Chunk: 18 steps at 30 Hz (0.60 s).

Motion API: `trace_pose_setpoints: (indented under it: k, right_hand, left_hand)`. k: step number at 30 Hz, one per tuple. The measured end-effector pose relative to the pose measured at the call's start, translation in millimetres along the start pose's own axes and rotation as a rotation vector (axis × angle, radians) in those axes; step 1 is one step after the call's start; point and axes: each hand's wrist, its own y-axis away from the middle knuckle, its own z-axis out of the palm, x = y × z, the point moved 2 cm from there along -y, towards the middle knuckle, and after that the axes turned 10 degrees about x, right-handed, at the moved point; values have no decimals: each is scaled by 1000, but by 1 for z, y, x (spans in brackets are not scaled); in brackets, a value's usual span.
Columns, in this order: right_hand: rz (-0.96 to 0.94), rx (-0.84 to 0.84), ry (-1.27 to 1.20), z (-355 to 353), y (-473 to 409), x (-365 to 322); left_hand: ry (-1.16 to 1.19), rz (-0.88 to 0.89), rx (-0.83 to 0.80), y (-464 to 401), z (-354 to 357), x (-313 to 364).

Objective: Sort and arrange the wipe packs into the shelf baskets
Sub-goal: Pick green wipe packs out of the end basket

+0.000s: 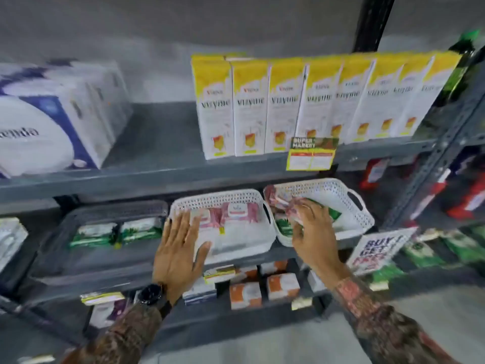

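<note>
While the left hand lies flat with fingers spread against the front wall of the middle white basket, probably to steady it on the shelf, the right hand reaches into the tilted right white basket. Its grip is pinched on a pink wipe pack, which is crumpled and blurred, seemingly lifted out from among the green wipe packs so the colours sit apart. Its long axis appears to run left to right, though the blur leaves this uncertain. Two pink packs lie flat in the middle basket, side by side across it; the grey basket holds more green packs.
</note>
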Motion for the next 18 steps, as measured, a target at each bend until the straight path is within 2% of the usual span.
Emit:
trace_pose_setpoints:
  k: [6, 11, 14, 18]
  right_hand:
    - [168, -350, 148, 45, -16, 74]
    - [192, -506, 221, 77, -49, 95]
    - [219, -555, 283, 92, -60, 111]
    - [269, -564, 241, 102, -59, 125]
  left_hand:
    - [-109, -102, -200, 2, 70, -36]
    - [-143, -264, -364, 8, 98, -45]
    - [-152, -293, -325, 13, 104, -41]
    - [-160, -298, -289, 14, 100, -42]
